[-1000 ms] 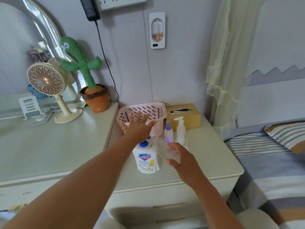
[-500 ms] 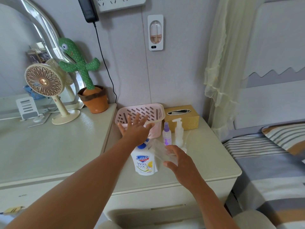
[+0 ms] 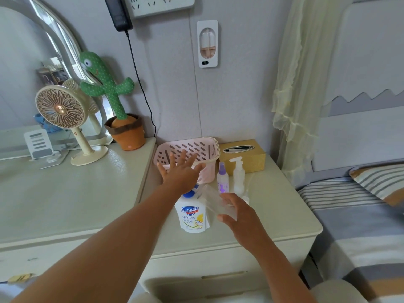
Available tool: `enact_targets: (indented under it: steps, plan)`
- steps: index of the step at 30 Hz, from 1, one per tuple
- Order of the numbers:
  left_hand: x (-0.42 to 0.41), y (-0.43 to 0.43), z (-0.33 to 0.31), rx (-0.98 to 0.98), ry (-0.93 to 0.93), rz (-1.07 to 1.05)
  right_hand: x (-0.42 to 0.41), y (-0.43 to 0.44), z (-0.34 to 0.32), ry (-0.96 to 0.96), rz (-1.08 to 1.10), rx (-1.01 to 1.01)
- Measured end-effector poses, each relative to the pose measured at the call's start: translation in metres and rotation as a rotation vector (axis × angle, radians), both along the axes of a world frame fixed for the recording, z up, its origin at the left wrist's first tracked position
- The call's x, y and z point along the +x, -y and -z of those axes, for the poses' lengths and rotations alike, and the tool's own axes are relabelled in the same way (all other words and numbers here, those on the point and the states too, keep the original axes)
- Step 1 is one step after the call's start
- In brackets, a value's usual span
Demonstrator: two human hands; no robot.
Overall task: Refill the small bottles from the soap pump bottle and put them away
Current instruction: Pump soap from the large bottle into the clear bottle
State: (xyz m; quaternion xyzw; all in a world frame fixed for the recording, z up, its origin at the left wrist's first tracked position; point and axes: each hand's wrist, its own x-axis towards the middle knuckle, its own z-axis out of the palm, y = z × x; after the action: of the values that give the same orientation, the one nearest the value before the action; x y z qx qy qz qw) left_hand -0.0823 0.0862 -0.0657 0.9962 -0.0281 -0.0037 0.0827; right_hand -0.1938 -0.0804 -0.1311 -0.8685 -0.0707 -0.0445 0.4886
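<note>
R hand nearest, fingers curled round clear bottle, held tilted just right of soap bottle, which stands on bench. L hand over its top, fingers straight & spread; contact can't tell. Behind: purple spray bottle & white pump bottle, upright, side by side. Farther back, pink basket w/ tissue box beside it, at wall.

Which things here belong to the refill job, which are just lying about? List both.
Job: soap pump bottle, clear bottle, purple spray bottle, white pump bottle, probably pink basket.
Lying about: tissue box, fan, cactus toy, phone stand.
</note>
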Motion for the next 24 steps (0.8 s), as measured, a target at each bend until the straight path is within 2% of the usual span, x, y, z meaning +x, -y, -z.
enact_targets:
  steps: [24]
  plan:
    - [-0.002,0.001,-0.008,0.020,0.027,0.014,-0.007,0.000,-0.001,0.033,0.009,0.031]
